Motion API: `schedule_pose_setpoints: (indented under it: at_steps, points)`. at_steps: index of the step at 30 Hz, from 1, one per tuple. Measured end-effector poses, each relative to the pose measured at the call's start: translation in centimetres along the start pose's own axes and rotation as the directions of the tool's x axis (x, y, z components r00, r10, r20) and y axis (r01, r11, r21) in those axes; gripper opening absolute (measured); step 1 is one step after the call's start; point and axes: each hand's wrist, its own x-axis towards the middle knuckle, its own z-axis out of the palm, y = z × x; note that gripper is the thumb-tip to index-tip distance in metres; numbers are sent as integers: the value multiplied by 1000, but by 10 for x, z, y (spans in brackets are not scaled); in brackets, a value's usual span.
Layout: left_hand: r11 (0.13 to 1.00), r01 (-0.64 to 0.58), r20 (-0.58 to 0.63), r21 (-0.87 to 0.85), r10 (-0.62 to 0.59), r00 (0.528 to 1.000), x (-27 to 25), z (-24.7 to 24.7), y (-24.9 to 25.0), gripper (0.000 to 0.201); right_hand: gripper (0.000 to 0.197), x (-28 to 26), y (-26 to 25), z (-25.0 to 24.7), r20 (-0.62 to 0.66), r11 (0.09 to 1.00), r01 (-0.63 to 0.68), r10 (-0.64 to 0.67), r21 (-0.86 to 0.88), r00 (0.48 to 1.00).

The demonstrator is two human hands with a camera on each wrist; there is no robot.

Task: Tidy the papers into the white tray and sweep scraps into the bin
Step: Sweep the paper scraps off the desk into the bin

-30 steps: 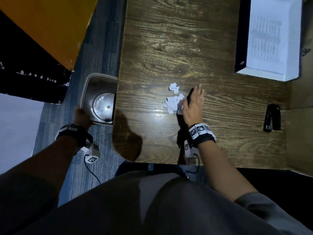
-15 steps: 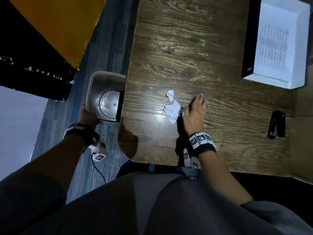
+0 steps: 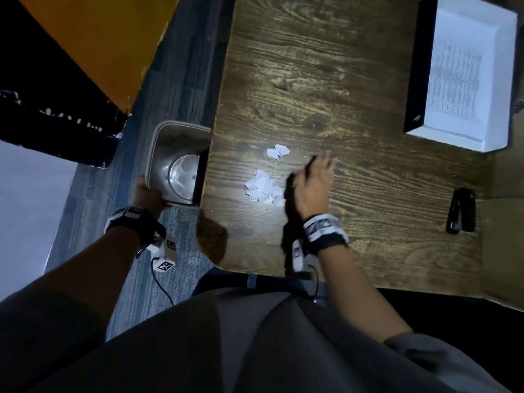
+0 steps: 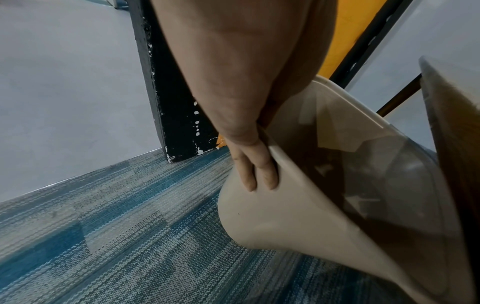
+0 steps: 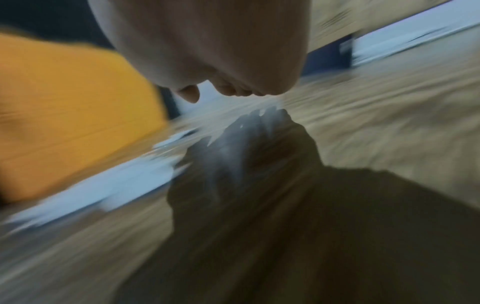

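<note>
A heap of white paper scraps lies on the dark wooden table, with a few more scraps just beyond it. My right hand rests on the table just right of the heap, fingers straight; it is blurred. In the right wrist view the scraps show as white streaks to the left. My left hand grips the near rim of the beige bin, held at the table's left edge. The left wrist view shows its fingers on the bin wall. The white tray holds printed papers at the far right.
A black stapler lies on the table at the right. An orange panel and a black post stand over blue carpet on the left. Cardboard borders the table's right edge.
My right hand has pushed the scraps left toward the table edge. My left hand has brought the bin closer against that edge. The view has shifted right.
</note>
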Motion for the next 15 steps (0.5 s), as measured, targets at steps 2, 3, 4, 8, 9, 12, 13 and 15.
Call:
schedule_pose_setpoints:
  at_steps: [2,3,4,8,9,12,13,15]
  points:
    - [1000,5,11,2,-5,1000,4,-3,-3,35,66,32,24,-19,-41,989,-141,139,-40,989]
    - [1000,3,21,-3,-3,1000,-2,-2,1,36,67,45,33,-24,-33,979,-194,192,-62,981]
    - [1000,0,35,-6,0,999,-1,-3,0,37,68,53,36,-26,-18,970,-229,228,-81,973]
    - [999,-5,51,49,2,999,-7,-4,3,33,73,45,10,-3,73,987,-104,113,-126,991]
    - [999,9,49,31,-11,999,-10,-4,5,31,73,36,-1,7,123,992,-10,25,-123,992]
    - [997,1,44,73,-5,999,-15,-1,12,24,71,16,-27,27,281,974,200,-164,-103,945]
    - [997,5,45,72,-9,999,-18,0,16,25,69,13,-29,29,319,965,244,-203,-94,926]
    - [999,25,42,29,-26,999,-22,0,20,27,66,17,-26,24,335,947,311,-268,-80,903]
